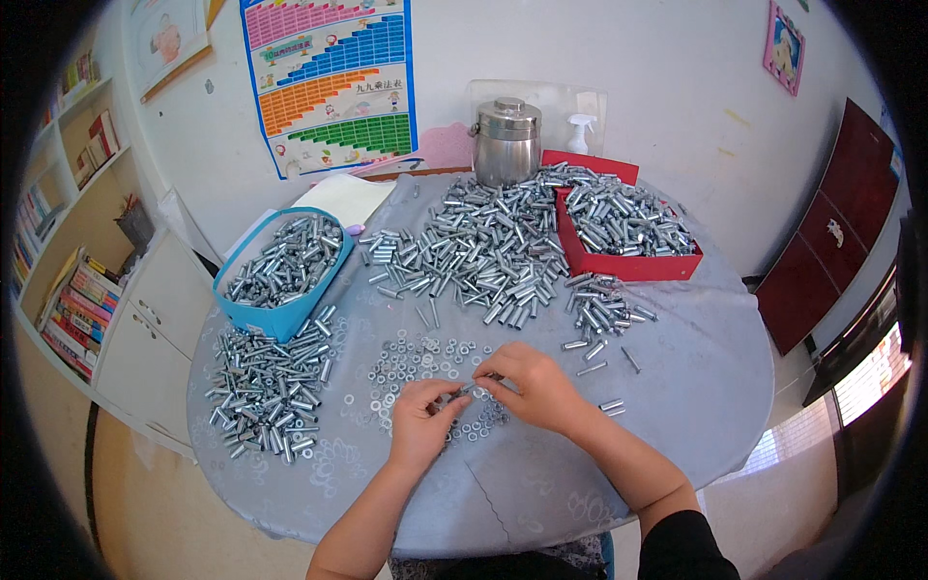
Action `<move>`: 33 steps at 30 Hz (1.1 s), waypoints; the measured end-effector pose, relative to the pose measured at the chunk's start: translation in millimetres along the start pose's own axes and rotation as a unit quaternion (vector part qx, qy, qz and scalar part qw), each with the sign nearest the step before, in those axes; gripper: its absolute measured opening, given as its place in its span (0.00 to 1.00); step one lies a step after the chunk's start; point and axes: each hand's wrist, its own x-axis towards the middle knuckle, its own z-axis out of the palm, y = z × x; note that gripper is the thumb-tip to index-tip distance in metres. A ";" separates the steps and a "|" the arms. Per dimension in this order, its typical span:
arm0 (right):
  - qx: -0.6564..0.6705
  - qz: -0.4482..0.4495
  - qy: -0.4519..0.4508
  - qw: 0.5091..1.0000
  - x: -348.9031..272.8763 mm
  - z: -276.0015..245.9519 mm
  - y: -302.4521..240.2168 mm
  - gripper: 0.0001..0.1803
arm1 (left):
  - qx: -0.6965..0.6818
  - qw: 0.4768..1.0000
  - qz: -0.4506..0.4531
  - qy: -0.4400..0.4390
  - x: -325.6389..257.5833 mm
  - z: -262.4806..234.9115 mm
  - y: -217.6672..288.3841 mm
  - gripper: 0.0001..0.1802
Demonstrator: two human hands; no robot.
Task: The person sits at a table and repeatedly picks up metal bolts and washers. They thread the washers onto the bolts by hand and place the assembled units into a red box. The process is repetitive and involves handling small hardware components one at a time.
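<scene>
Over the middle of the table my left hand [420,420] and my right hand [533,383] meet fingertip to fingertip. Both pinch a small silver metal bolt [468,389]; fingers cover most of it, so its exact form is hard to make out. Beneath and around the hands lie loose washers and nuts [414,360] in a loose patch. Beyond them spreads a big heap of metal bolts and sleeves [483,242]. A smaller pile of sleeve bolts [266,387] lies left of my left hand.
A blue bin [280,320] full of bolts stands at the left, a red box [633,266] of metal sleeves at the far right. Behind the heap are a steel pot [507,145] and a white spray bottle [580,133]. Grey cloth [677,387] covers the round table.
</scene>
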 end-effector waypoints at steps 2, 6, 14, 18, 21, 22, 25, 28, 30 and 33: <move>0.012 0.005 -0.015 1.000 -1.1 1.3 -1.2 0.11 | 0.021 0.999 0.026 -0.010 -0.7 1.5 7.0 0.10; 0.136 0.102 0.005 0.985 -2.1 10.7 -4.7 0.13 | 0.010 0.999 0.047 -0.014 -0.9 3.6 9.2 0.09; 0.009 0.173 -0.020 0.985 -10.8 16.0 41.1 0.09 | -0.230 0.972 -0.050 0.026 -1.2 3.3 -1.7 0.10; -0.028 0.156 -0.042 0.986 -15.8 22.6 47.8 0.09 | -0.239 0.966 -0.096 0.034 -0.2 3.6 -7.0 0.10; -0.043 0.130 -0.056 0.989 -13.0 21.3 46.5 0.10 | -0.240 0.966 -0.093 0.035 -0.4 4.0 -6.9 0.10; -0.049 0.120 -0.062 0.990 -12.5 20.8 46.3 0.10 | -0.243 0.965 -0.093 0.037 -0.2 4.2 -6.1 0.11; -0.063 0.102 -0.070 0.990 -13.1 22.9 50.4 0.10 | -0.261 0.959 -0.095 0.050 0.9 4.0 -1.0 0.12; -0.065 0.102 -0.060 0.991 -12.6 24.5 49.3 0.08 | -0.285 0.950 -0.103 0.073 2.6 2.8 2.4 0.14; -0.080 0.088 -0.073 0.990 -11.7 25.1 47.4 0.09 | -0.288 0.949 -0.104 0.081 4.3 1.2 -2.0 0.15; -0.071 0.102 -0.070 0.990 -10.6 25.5 41.7 0.11 | -0.289 0.947 -0.125 0.071 5.9 -1.0 -1.5 0.15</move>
